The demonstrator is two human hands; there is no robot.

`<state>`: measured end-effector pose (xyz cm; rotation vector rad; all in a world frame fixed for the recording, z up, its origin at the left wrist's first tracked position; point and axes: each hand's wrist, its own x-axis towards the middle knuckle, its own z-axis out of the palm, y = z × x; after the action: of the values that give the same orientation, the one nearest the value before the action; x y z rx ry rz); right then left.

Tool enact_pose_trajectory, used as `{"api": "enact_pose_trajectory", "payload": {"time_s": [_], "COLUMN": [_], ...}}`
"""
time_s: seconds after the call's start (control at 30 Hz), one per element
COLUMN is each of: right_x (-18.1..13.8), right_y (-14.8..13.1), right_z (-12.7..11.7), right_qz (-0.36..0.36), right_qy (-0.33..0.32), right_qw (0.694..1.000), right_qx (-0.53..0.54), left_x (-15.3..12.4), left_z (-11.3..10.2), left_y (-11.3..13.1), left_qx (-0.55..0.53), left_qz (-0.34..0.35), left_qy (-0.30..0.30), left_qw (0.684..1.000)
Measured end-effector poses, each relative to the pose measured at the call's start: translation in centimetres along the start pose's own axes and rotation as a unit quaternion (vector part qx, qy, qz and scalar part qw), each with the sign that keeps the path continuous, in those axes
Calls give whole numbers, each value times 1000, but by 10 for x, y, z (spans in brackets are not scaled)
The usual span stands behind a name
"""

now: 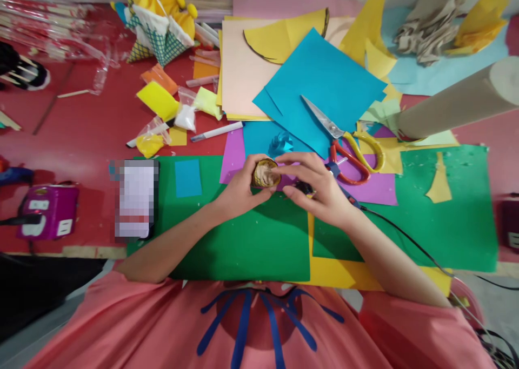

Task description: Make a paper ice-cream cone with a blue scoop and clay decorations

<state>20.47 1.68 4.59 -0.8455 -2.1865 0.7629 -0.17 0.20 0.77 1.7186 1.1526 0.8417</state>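
My left hand (241, 190) is closed around a small round cup-like piece (266, 173) with a yellow-and-black patterned rim. Crumpled beige filling shows inside it. From the other side, my right hand (318, 188) reaches over with fingers apart, and its fingertips touch the filling and rim. A dark blue tool with a cord, which looks like a glue gun (349, 197), lies partly hidden behind my right hand. Just beyond the cup-like piece sits a shiny blue folded ornament (281, 143). Scissors (338, 134) with red and yellow handles rest open-bladed past my right hand.
Green sheets (243, 245) cover the near table. A phone (137, 199) and a blue paper square (188, 178) lie left. Blue sheets (320, 82), clay packets (158, 100) and a patterned fabric piece (162, 26) lie beyond. A thick cardboard tube (454, 104) leans right. The cord (405, 231) runs right.
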Motion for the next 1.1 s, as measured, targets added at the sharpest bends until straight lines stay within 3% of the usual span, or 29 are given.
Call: {"api": "enact_pose_trajectory", "payload": {"time_s": [0.17, 0.37, 0.6, 0.73, 0.97, 1.1], "right_x": [3, -5, -62, -75, -83, -85], "right_y": [16, 19, 4, 6, 15, 14], "right_z": [-19, -45, -77, -70, -53, -64], "right_qz": [104, 205, 322, 354, 355, 392], "right_qy": [90, 85, -121, -193, -71, 43], "right_qw": [990, 966, 877, 870, 922, 919], "right_qx": [-32, -135, -334, -284, -140, -13], "left_x": [5, 8, 6, 6, 5, 4], "left_z": [-3, -6, -8, -8, -10, -9], "left_y": [-7, -8, -5, -2, 3, 5], "left_qx": [-37, -49, -9, -19, -29, -34], "left_qz": [-17, -39, -36, -31, -49, -75], "left_qy": [84, 101, 94, 79, 31, 25], "left_qw": [996, 993, 995, 996, 998, 996]}}
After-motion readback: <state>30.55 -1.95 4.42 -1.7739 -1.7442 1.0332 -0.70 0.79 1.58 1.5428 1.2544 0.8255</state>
